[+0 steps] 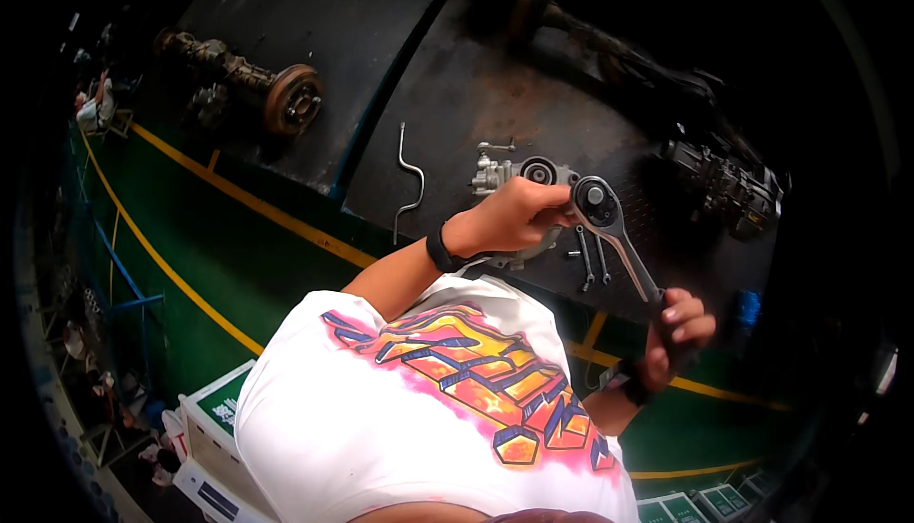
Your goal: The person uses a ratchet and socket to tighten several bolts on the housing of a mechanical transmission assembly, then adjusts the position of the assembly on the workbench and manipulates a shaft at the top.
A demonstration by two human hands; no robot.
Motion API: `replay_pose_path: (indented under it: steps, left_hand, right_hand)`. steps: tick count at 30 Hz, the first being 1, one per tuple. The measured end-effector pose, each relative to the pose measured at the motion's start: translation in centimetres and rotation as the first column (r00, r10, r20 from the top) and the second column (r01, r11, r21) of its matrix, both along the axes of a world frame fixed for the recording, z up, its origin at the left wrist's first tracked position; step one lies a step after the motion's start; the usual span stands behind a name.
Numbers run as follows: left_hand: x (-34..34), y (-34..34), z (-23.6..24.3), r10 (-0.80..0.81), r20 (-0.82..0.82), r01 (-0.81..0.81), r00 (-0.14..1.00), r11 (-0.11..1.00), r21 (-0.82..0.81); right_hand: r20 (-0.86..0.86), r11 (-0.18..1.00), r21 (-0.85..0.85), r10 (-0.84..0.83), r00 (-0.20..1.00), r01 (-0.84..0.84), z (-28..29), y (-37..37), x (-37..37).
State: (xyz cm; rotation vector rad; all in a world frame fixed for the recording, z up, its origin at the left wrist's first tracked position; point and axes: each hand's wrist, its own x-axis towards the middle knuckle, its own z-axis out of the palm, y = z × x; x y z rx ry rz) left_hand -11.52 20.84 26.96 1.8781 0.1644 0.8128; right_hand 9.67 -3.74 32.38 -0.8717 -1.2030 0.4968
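Note:
A large silver ratchet wrench (624,244) is held up in front of me, its round head at the upper left and its dark handle toward the lower right. My left hand (514,215) closes its fingers at the edge of the ratchet's head. Around the handle's end, the fingers of my right hand (680,329) are wrapped. Behind and below my left hand, a silver metal housing (492,177) with a round bearing opening (539,172) lies on the dark bench, partly hidden by that hand. Small wrenches (602,258) lie beneath the ratchet.
A bent speed-handle brace (416,174) lies left of the housing. On the dark bench (381,95), a rusty axle with a brake drum (294,99) sits far left, a long axle (609,47) at the back and a dark gearbox (728,185) to the right. Yellow lines (249,197) cross the green floor.

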Motion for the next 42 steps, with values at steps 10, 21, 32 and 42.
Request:
replay_pose_path:
  steps: [10,21,32,42]
  left_hand:
    - [0.3,-1.4,-1.0,0.148,0.032,-0.150,0.989,0.986,0.075]
    - [-0.4,-1.5,0.0,0.107,-0.049,-0.100,0.993,0.987,0.127]
    - [1.6,-3.8,1.7,0.105,0.038,-0.104,0.994,0.994,-0.011]
    - [2.6,-4.3,-1.0,0.104,0.088,-0.078,0.991,0.963,-0.257]
  right_hand:
    - [-0.357,0.966,0.167,0.245,0.901,-0.196,-5.1,2.2,1.7]
    - [-0.647,0.801,0.379,0.587,0.487,-0.463,-4.7,16.7,8.4]
    - [-0.710,0.287,0.351,0.702,-0.054,-0.892,-4.8,33.1,5.9]
    - [-0.646,0.492,0.362,0.744,0.167,-0.792,-3.0,27.0,6.1]
